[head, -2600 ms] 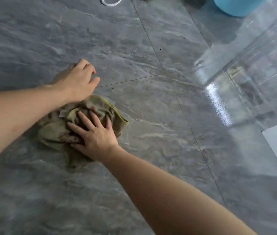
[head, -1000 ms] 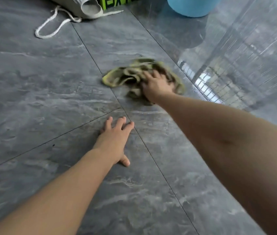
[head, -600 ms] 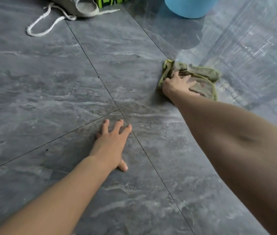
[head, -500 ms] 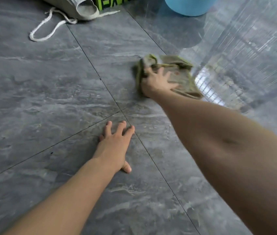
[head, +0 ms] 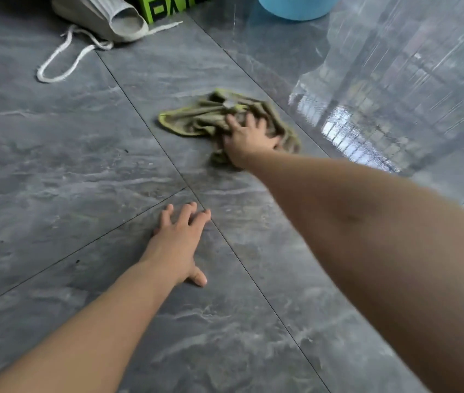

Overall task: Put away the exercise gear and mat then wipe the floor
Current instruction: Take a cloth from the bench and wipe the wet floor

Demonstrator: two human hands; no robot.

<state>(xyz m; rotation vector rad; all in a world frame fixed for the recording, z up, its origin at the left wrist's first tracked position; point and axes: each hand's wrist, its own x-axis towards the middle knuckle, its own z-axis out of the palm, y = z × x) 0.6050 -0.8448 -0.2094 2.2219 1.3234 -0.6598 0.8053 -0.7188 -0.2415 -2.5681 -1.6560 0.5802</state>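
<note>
Grey marble-look floor tiles [head: 55, 165] under wiping: right hand [head: 249, 141], fingers spread, presses the crumpled green rag [head: 196, 120] flat at far centre, left hand [head: 178, 245] braced open nearby; next stroke likely needs steady downward pressure.

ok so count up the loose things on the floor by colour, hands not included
green: 2, the rag and the box with black lettering
blue: 1, the tub
off-white: 1, the drawstring bag
total: 4

Glossy grey marbled floor tiles [head: 55, 165], perhaps wet.
</note>
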